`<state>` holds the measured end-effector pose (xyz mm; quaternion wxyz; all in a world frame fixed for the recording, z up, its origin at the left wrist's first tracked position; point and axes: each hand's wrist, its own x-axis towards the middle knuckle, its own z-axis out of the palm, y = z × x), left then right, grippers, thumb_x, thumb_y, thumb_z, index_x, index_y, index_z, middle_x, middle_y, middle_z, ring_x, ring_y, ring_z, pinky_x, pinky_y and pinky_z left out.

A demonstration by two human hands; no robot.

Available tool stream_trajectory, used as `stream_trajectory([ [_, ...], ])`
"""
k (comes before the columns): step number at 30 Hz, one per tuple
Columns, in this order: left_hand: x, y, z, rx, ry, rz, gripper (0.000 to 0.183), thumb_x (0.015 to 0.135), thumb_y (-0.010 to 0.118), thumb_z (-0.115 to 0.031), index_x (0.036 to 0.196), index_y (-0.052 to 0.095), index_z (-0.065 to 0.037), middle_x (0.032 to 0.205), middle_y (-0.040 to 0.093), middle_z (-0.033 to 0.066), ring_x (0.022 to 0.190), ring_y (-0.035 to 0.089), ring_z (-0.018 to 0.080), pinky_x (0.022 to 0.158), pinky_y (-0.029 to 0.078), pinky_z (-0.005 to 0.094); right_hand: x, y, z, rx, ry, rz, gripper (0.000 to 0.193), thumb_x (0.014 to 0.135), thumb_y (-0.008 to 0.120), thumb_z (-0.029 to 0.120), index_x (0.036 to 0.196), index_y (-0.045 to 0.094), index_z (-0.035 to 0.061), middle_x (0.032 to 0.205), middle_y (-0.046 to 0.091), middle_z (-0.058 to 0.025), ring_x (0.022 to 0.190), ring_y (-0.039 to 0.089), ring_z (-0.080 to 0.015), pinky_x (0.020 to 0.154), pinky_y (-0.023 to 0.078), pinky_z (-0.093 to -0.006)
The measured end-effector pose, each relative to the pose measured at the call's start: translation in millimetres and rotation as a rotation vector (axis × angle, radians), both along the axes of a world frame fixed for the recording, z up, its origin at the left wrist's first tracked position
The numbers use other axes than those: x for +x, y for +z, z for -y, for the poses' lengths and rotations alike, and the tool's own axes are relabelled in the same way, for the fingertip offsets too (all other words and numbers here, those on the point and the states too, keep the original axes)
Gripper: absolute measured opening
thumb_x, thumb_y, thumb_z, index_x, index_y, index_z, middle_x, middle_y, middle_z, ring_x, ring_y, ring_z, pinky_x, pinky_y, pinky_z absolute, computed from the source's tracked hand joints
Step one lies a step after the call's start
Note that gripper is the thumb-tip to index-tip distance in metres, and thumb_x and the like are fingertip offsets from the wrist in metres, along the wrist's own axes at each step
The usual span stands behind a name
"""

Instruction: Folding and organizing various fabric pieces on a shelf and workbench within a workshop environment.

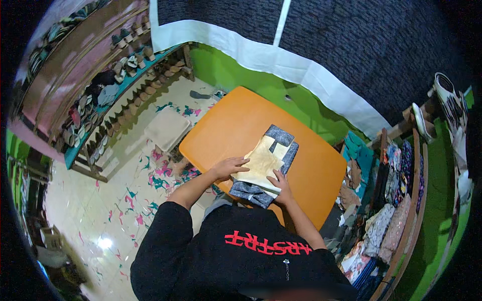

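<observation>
My left hand (pixel 231 168) lies with stretched fingers on the left edge of a pale yellow piece of material (pixel 262 163), which could be cloth or thin leather. Fingers spread, my right hand (pixel 280 185) rests on its lower right part. Under and around the yellow piece shows dark grey-blue mottled fabric (pixel 279 134), sticking out at the far end, along the right side and at the near end, where it looks bunched. All of this lies on an orange table (pixel 221 125) with rounded corners, close to its near edge.
Shoe lasts and shoes line a shelf (pixel 131 80) at the left. Pink and teal scraps (pixel 131 198) litter the tiled floor near a beige stool (pixel 167 129). On the right, a wooden rack (pixel 409 231) holds folded fabrics (pixel 379 231). A dark curtain (pixel 346 55) hangs behind the table.
</observation>
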<state>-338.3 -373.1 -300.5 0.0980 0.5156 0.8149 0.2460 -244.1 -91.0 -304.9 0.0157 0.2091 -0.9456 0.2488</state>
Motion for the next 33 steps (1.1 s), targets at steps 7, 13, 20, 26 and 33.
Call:
stream_trajectory([
  [7,7,7,32,-0.108,0.247,-0.045,0.081,0.05,0.066,-0.005,0.124,0.037,-0.023,0.136,0.024,0.0077,0.124,0.025,0.0254,0.1,0.023,0.0383,-25,11,41,0.275,-0.042,0.065,0.053,0.074,0.051,0.043,0.12,0.043,0.018,0.135,0.024,-0.0097,0.125,0.015,-0.0361,0.096,0.01,-0.0574],
  [13,5,10,57,-0.077,0.281,-0.041,0.082,0.048,0.068,-0.007,0.124,0.039,-0.022,0.135,0.026,0.0078,0.124,0.026,0.0244,0.098,0.027,0.0383,-42,7,60,0.26,0.003,0.104,0.054,0.075,0.048,0.048,0.122,0.041,0.022,0.137,0.021,-0.0068,0.126,0.018,-0.0319,0.096,0.009,-0.0585],
  [20,-14,21,82,-0.15,0.185,-0.137,0.085,0.045,0.07,-0.006,0.123,0.038,-0.021,0.134,0.026,0.0088,0.122,0.028,0.0247,0.097,0.029,0.0391,-49,-11,83,0.012,0.016,0.098,0.053,0.073,0.053,0.04,0.121,0.043,0.0207,0.137,0.022,-0.0095,0.125,0.016,-0.0381,0.097,0.013,-0.0561],
  [26,-48,16,127,-0.188,0.002,-0.307,0.063,0.062,0.062,-0.011,0.12,0.04,-0.021,0.135,0.025,0.0062,0.124,0.025,0.0244,0.098,0.026,0.0436,-67,-3,128,-0.033,-0.037,0.126,0.048,0.073,0.053,0.04,0.118,0.047,0.0217,0.135,0.026,-0.0071,0.125,0.019,-0.0349,0.097,0.012,-0.0556],
  [33,-78,34,158,-0.071,-0.161,-0.086,0.048,0.066,0.051,-0.004,0.113,0.049,-0.015,0.128,0.037,0.0103,0.119,0.034,0.027,0.099,0.026,0.0416,-71,24,155,0.018,-0.071,0.22,0.043,0.075,0.046,0.045,0.109,0.054,0.0188,0.112,0.053,-0.003,0.108,0.046,-0.0227,0.101,0.003,-0.0501],
])
